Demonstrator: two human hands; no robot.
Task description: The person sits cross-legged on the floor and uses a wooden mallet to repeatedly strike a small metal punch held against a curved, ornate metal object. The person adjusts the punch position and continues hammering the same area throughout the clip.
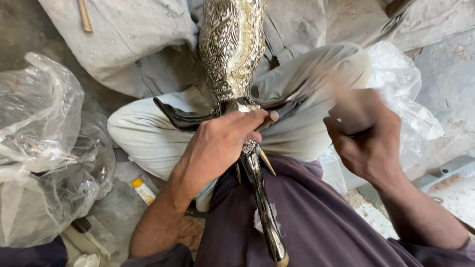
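An engraved silver metal figure (231,44) with a patterned body, dark curved horns and a long polished stem (262,198) rests across my crossed legs. My left hand (222,141) grips it at the narrow neck where the horns branch off, thumb stretched over the top. My right hand (363,136) hovers to the right of the figure, blurred with motion, its fingers closed around a thin dark tool whose shape I cannot make out.
Crumpled clear plastic bags (42,148) lie at the left and another (405,94) at the right. Grey cloth (123,39) covers the floor ahead, with a wooden handle (84,16) on it. A small yellow-capped tube (143,190) sits by my left knee. A metal bar (443,172) lies at the right.
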